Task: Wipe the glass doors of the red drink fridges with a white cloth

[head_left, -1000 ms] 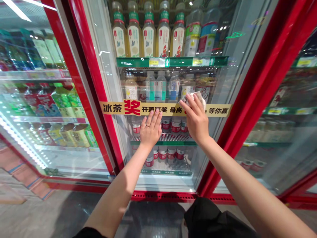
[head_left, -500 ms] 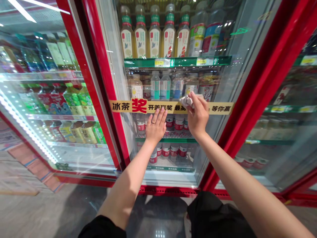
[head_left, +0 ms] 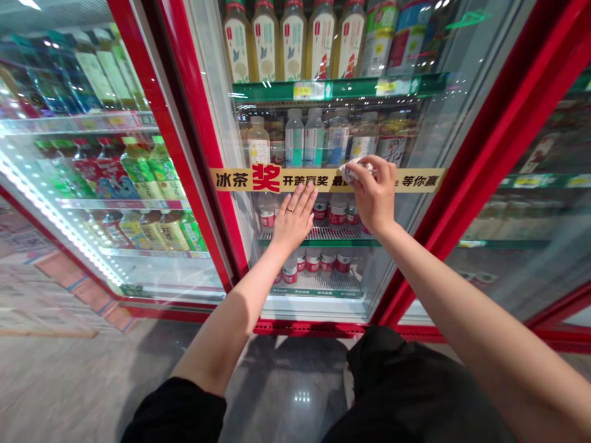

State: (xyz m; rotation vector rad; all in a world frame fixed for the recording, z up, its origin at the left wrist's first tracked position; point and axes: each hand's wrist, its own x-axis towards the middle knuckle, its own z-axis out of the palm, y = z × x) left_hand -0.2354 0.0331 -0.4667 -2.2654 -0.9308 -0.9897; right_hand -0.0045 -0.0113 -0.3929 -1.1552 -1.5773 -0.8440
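My left hand [head_left: 294, 218] lies flat on the glass door [head_left: 415, 141] of a red-framed drinks fridge, fingers stretched out and together, a ring on one finger. It sits just below a yellow sticker strip [head_left: 249, 180] with red and black characters. My right hand [head_left: 375, 195] is closed on a crumpled white cloth [head_left: 351, 170] and presses it against the sticker strip, a little right of my left hand. Behind the glass stand rows of bottles [head_left: 295, 43] on green-edged shelves [head_left: 351, 88].
A second fridge door [head_left: 92, 172] with green and red bottles is at the left, and another glass door [head_left: 540, 203] at the right. Red door frames [head_left: 498, 135] run diagonally on both sides. Grey glossy floor [head_left: 286, 394] lies below, with my dark clothing at the bottom edge.
My right hand has bunched the cloth and slid it slightly left along the sticker strip. The left hand stays flat on the glass. The view has tilted downward.
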